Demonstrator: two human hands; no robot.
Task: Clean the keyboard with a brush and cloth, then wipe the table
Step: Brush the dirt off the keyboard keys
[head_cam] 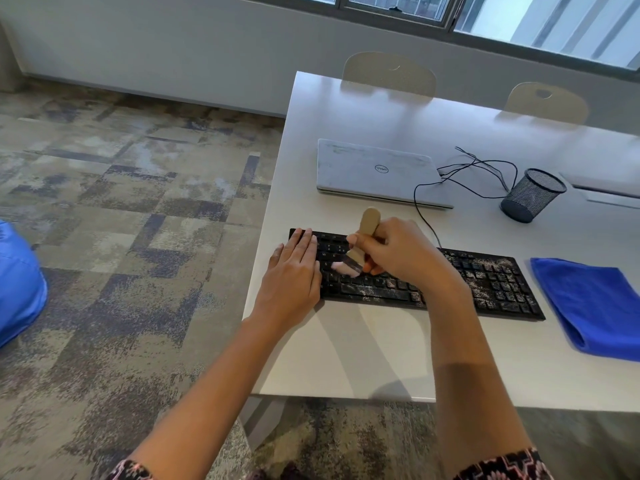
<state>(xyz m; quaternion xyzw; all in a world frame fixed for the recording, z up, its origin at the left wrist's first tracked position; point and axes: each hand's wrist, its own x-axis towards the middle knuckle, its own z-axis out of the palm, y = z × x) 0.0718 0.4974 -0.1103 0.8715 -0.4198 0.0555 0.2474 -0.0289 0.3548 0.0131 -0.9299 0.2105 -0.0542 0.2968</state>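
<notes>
A black keyboard (pixel 485 282) lies near the front left of the white table (pixel 381 355), dusted with whitish powder, thickest on its right half. My left hand (pixel 294 271) rests flat, fingers together, on the keyboard's left end. My right hand (pixel 401 254) grips a wooden-handled brush (pixel 369 221); its pale bristles (pixel 346 268) touch the keys just right of my left hand. A folded blue cloth (pixel 595 306) lies on the table to the right of the keyboard.
A closed grey laptop (pixel 377 171) sits behind the keyboard, with black cables (pixel 478 168) trailing to a black mesh pen cup (pixel 530 195). Two beige chairs (pixel 389 72) stand at the table's far edge. The table's left edge drops to patterned carpet (pixel 121 202).
</notes>
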